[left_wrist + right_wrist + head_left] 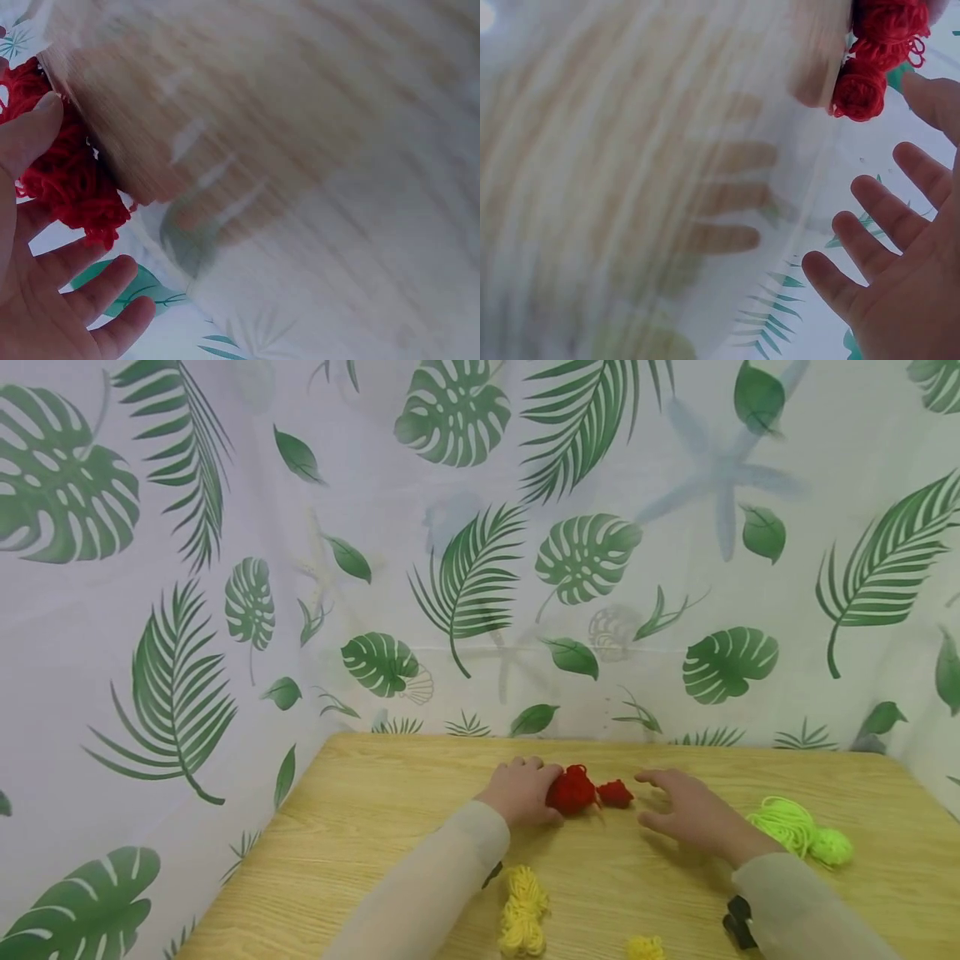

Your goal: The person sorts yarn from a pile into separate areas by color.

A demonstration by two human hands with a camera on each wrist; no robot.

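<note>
In the head view, a red yarn bundle (pixel 573 791) lies toward the far side of the table, with a smaller red yarn ball (pixel 616 793) joined to its right. My left hand (pixel 523 792) holds the bundle from its left side. The left wrist view has the thumb across the red yarn (pixel 71 176), a finger partly hidden behind it and the other fingers spread. To the right of the small ball, my right hand (pixel 693 812) is apart from it, fingers extended. The right wrist view also places that small ball (pixel 859 90) beyond the spread fingers.
Neon green yarn (pixel 783 825) lies beside my right wrist. A yellow yarn skein (pixel 523 912) rests nearer, by my left forearm, and another yellow piece (pixel 646 948) is cut off at the bottom edge. Leaf-printed cloth (pixel 480 610) hangs behind the wooden table (pixel 360 777).
</note>
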